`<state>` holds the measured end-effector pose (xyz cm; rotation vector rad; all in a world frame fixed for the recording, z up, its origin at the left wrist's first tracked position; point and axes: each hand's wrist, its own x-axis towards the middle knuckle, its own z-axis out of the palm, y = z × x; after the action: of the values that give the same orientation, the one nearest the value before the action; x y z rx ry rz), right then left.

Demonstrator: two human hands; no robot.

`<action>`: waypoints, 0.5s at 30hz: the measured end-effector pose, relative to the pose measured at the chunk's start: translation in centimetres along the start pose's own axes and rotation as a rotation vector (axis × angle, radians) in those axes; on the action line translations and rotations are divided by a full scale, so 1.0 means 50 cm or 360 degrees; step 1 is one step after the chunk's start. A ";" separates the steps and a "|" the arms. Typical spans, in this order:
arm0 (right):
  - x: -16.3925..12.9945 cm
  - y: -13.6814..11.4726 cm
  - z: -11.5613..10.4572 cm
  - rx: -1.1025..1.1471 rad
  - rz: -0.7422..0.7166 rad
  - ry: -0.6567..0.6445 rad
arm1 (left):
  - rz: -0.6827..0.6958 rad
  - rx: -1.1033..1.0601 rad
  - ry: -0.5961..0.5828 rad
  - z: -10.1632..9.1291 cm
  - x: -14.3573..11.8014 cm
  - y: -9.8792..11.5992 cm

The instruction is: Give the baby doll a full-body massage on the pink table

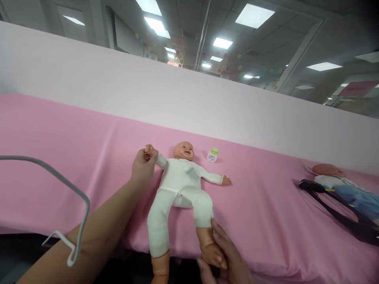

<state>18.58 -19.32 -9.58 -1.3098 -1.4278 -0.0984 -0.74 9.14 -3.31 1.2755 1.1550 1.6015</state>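
Note:
A baby doll [180, 177] in a white cloth body suit lies face up on the pink sheet, arms spread and legs toward me. My left hand [144, 167] is closed around the doll's hand on the left side, which pokes out above my fingers. At the lower right, my right hand [226, 256] curls around the doll's bare foot [211, 252], thumb below and fingers along the outer ankle. The other bare leg hangs past the sheet's near edge, its foot cut off by the frame. The doll's other arm rests stretched out, untouched.
A small clear bottle with a green cap [212, 155] stands beside the doll's head. On the right lie a second doll [328, 170] in blue and a black strap [334, 213]. A bent grey wire or tube [79, 193] crosses the left foreground. Behind runs a white low wall [177, 98] topped with glass.

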 end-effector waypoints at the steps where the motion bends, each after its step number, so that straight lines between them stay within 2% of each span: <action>1: 0.017 0.000 0.007 -0.0018 -0.0046 0.0001 | 0.0083 0.0091 -0.0077 0.004 -0.013 0.007; 5: 0.089 0.000 0.034 -0.0073 -0.0133 -0.0122 | 0.0376 0.0504 -0.0513 0.017 -0.054 0.028; 9: 0.146 0.004 0.061 -0.0024 -0.0088 -0.0201 | 0.0670 0.0835 -0.0859 0.020 -0.065 0.039; 12: 0.168 0.013 0.081 0.0023 -0.0034 -0.0217 | 0.0763 0.0884 -0.0948 0.020 -0.063 0.042; 15: 0.171 0.023 0.088 0.0072 0.0052 -0.0222 | 0.0706 0.0893 -0.0928 0.020 -0.061 0.041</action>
<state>18.81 -10.52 -5.55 -1.3234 -1.5166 0.0481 0.77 5.86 -2.14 2.3072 1.0069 1.0657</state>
